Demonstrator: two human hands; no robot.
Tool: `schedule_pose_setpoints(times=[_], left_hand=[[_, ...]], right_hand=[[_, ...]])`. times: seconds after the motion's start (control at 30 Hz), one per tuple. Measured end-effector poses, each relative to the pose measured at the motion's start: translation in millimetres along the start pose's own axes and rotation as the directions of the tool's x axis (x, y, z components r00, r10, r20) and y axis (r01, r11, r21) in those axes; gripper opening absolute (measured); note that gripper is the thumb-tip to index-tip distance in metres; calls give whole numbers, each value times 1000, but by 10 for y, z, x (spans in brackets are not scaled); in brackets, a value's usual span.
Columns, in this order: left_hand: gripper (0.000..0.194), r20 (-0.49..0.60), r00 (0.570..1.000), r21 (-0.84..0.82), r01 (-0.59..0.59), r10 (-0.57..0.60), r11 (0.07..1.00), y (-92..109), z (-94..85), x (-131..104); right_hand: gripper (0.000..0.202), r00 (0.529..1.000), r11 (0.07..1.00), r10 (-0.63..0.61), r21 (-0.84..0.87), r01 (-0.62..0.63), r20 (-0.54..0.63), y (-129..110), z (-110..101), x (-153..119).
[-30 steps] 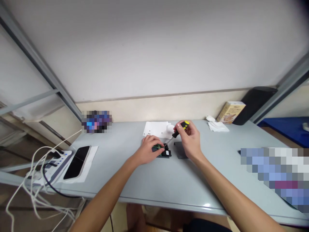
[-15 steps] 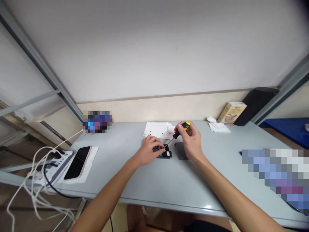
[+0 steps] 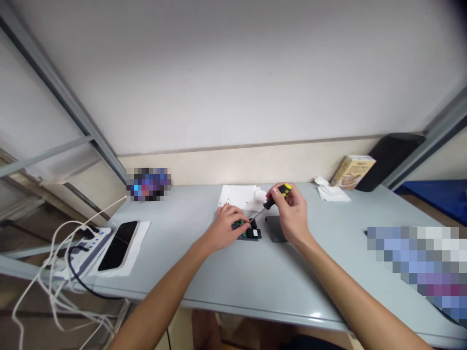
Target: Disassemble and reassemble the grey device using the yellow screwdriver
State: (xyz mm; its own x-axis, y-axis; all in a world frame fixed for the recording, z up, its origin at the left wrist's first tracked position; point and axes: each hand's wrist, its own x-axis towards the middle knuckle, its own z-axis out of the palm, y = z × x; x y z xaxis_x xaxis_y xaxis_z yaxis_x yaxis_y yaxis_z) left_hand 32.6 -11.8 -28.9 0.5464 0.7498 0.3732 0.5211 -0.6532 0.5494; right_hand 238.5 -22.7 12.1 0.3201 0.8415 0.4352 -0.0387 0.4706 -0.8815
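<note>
My right hand (image 3: 293, 212) is closed round a black and yellow screwdriver (image 3: 278, 196), its shaft slanting down to the left. The tip meets a small black device with a green circuit board (image 3: 251, 232) that lies on the table. My left hand (image 3: 228, 225) holds the device from its left side, fingers bent over the top and partly hiding it. Under my right hand and wrist is a flat dark panel (image 3: 276, 229), partly covered. Behind the device lies a white sheet (image 3: 237, 195) with several tiny dark bits on it.
At the left of the grey table (image 3: 233, 282) are a phone (image 3: 118, 245) and a power strip (image 3: 89, 253) with tangled cables. Crumpled tissue (image 3: 333, 192), a yellow box (image 3: 353, 172) and a black cylinder (image 3: 392, 160) stand back right. Blurred items lie at both sides.
The whole view has shifted slightly, with things appearing a little further right. Both hands, the screwdriver and the device otherwise keep nearly the same positions.
</note>
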Motion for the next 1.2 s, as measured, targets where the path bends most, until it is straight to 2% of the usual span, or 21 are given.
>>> schedule_pose_setpoints(times=[0.23,0.53,0.8,1.2], left_hand=[[5,-4,1000,-31,-24,24,999,6,8,-5],[1,-11,1000,-75,26,-27,997,66,3,8],[6,-35,997,-113,69,-73,991,106,-8,24],[4,-48,995,-135,83,-90,987,103,-3,21]], right_hand=[[29,1000,1000,8,-6,-8,-7,5,-8,-5],[30,999,999,35,37,-35,-18,44,-2,2],[33,995,996,80,38,-79,-51,53,-5,15],[31,993,981,111,162,-103,-46,129,-22,38]])
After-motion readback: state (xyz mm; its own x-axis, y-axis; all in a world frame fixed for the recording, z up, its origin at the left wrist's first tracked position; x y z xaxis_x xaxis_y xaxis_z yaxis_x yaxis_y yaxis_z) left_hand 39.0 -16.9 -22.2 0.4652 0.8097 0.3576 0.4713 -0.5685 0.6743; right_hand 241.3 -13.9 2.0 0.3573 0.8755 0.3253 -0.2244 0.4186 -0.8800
